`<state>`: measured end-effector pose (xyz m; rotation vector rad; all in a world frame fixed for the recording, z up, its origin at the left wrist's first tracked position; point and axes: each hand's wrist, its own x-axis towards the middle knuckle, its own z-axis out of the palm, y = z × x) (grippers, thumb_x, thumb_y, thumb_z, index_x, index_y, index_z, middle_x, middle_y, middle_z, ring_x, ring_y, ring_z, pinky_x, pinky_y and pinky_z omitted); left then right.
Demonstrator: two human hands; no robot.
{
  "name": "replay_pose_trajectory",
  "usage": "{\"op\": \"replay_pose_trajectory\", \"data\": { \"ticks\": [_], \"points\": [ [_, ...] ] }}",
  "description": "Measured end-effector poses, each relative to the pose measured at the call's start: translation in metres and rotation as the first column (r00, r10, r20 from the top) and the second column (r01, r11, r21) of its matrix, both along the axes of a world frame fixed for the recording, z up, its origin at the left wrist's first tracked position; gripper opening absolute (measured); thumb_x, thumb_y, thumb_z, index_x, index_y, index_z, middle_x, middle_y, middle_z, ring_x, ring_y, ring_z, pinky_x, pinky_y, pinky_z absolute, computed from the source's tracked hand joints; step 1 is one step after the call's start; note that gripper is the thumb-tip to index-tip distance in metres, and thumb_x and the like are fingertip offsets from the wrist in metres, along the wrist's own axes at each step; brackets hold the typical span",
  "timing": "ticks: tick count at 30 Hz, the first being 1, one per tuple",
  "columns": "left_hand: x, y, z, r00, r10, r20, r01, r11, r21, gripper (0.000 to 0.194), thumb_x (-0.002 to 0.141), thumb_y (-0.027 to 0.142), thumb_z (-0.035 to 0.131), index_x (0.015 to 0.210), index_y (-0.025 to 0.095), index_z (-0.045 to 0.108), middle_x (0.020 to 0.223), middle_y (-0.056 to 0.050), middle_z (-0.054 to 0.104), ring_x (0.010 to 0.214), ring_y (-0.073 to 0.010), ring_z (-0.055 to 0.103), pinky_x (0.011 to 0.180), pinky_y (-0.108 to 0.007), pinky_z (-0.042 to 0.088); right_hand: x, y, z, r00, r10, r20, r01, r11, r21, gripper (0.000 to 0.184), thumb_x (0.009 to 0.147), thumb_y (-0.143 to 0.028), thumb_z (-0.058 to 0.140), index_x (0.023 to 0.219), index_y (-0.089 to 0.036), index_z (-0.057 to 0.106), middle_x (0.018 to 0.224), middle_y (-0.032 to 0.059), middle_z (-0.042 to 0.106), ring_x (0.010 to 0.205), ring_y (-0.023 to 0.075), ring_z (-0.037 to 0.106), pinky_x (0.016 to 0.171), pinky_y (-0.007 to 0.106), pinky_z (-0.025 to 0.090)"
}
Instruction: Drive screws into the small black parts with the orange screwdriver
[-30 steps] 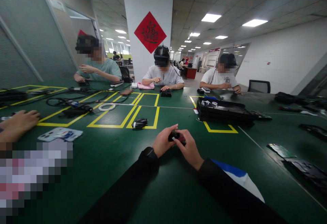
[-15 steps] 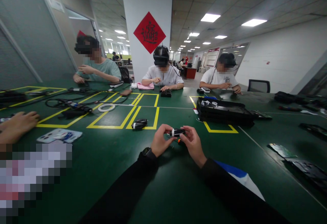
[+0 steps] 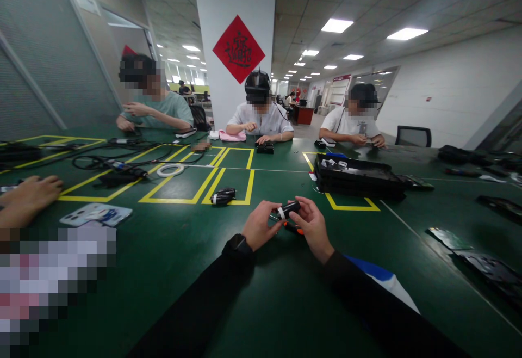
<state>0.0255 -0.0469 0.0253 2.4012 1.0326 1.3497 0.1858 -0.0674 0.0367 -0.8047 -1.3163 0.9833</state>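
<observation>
Between my two hands is a small black cylinder with a white band (image 3: 287,210), tilted with its right end higher. My left hand (image 3: 261,225) pinches the white-banded end. The fingers of my right hand (image 3: 311,226) are closed round the black end. Below the cylinder, a black and orange tool (image 3: 293,228) lies on the green table, partly hidden by my hands; its kind is unclear. Farther left, similar black cylinders with a white band (image 3: 223,197) lie side by side inside a yellow-taped box.
A black tray-like case (image 3: 359,176) stands ahead to the right. A blue and white cloth or bag (image 3: 383,279) lies by my right forearm. Left are a phone (image 3: 95,214), a white cable coil (image 3: 170,170) and a neighbour's hand (image 3: 35,195). Several people sit opposite.
The black cylinder has gone from nearly level to tilted, its right end raised. My hands have shifted slightly right, and more of the black and orange tool shows beneath.
</observation>
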Motion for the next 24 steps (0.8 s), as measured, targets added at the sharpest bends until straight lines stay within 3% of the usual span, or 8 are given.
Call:
{"op": "replay_pose_trajectory", "data": {
  "ticks": [5,8,9,12,14,16,19,24],
  "points": [
    [0.000,0.002,-0.001,1.000,0.020,0.000,-0.020,1.000,0.009,0.052,0.078,0.026,0.050,0.125,0.019,0.030,0.108,-0.008,0.050,0.096,-0.0186,0.047,0.087,-0.037,0.037,0.050,0.026,0.020,0.932,0.152,0.330,-0.105,0.982,-0.155,0.035,0.060,-0.026,0.069,0.093,-0.016,0.059,0.095,0.0074,0.064,0.088,0.0196,0.060,0.082,0.034,0.044],
    [-0.002,0.002,-0.001,0.996,0.058,-0.063,-0.059,0.998,-0.011,0.049,0.078,0.028,0.049,0.123,0.017,0.034,0.104,-0.008,0.051,0.094,-0.0187,0.047,0.085,-0.036,0.037,0.115,0.039,0.020,0.872,-0.147,0.466,0.246,0.956,-0.158,0.037,0.058,-0.028,0.070,0.091,-0.016,0.061,0.094,0.0083,0.064,0.085,0.0186,0.059,0.078,0.030,0.044],
    [-0.003,0.002,-0.001,0.993,0.062,-0.097,-0.064,0.998,-0.020,0.042,0.079,0.029,0.048,0.118,0.017,0.039,0.100,-0.008,0.052,0.092,-0.0185,0.047,0.083,-0.035,0.038,0.140,0.040,0.015,0.811,-0.299,0.503,0.423,0.893,-0.152,0.037,0.055,-0.030,0.070,0.089,-0.016,0.061,0.091,0.0087,0.065,0.082,0.0189,0.059,0.074,0.029,0.045],
    [-0.006,0.004,-0.002,0.980,0.055,-0.189,-0.068,0.996,-0.062,0.023,0.082,0.033,0.042,0.094,0.017,0.053,0.085,-0.005,0.054,0.082,-0.0167,0.048,0.076,-0.031,0.038,0.220,0.036,-0.012,0.668,-0.522,0.531,0.667,0.736,-0.114,0.045,0.060,-0.035,0.064,0.098,-0.010,0.058,0.097,0.0168,0.060,0.085,0.0248,0.057,0.073,0.037,0.043],
    [-0.006,0.006,-0.004,0.975,0.058,-0.215,-0.081,0.992,-0.100,0.026,0.084,0.036,0.036,0.083,0.018,0.055,0.079,-0.003,0.054,0.077,-0.0154,0.048,0.072,-0.029,0.037,0.268,0.033,-0.032,0.400,-0.693,0.600,0.836,0.544,0.072,0.047,0.058,-0.037,0.065,0.096,-0.011,0.060,0.093,0.0139,0.061,0.084,0.0253,0.056,0.073,0.038,0.042],
    [-0.006,0.009,-0.006,0.974,0.075,-0.216,-0.106,0.985,-0.139,0.031,0.086,0.037,0.032,0.078,0.018,0.055,0.075,-0.002,0.054,0.074,-0.0145,0.048,0.069,-0.027,0.036,0.306,0.033,-0.048,0.225,-0.700,0.678,0.872,0.456,0.181,0.043,0.059,-0.040,0.062,0.093,-0.013,0.062,0.089,0.0127,0.062,0.082,0.0262,0.056,0.071,0.038,0.041],
    [-0.006,0.012,-0.009,0.972,0.081,-0.219,-0.122,0.977,-0.178,0.033,0.085,0.039,0.033,0.073,0.017,0.055,0.071,-0.002,0.054,0.069,-0.0138,0.048,0.066,-0.026,0.035,0.338,0.043,-0.059,0.117,-0.634,0.764,0.876,0.428,0.221,0.043,0.063,-0.044,0.058,0.096,-0.015,0.062,0.090,0.0126,0.063,0.081,0.0270,0.055,0.069,0.037,0.041],
    [-0.006,0.013,-0.011,0.971,0.054,-0.234,-0.101,0.976,-0.191,0.030,0.084,0.035,0.037,0.069,0.017,0.056,0.068,-0.002,0.056,0.067,-0.0136,0.049,0.064,-0.025,0.034,0.346,0.058,-0.060,0.086,-0.623,0.777,0.853,0.450,0.266,0.046,0.065,-0.048,0.054,0.098,-0.016,0.061,0.090,0.0133,0.062,0.079,0.0267,0.055,0.066,0.036,0.040]
  ]
}}
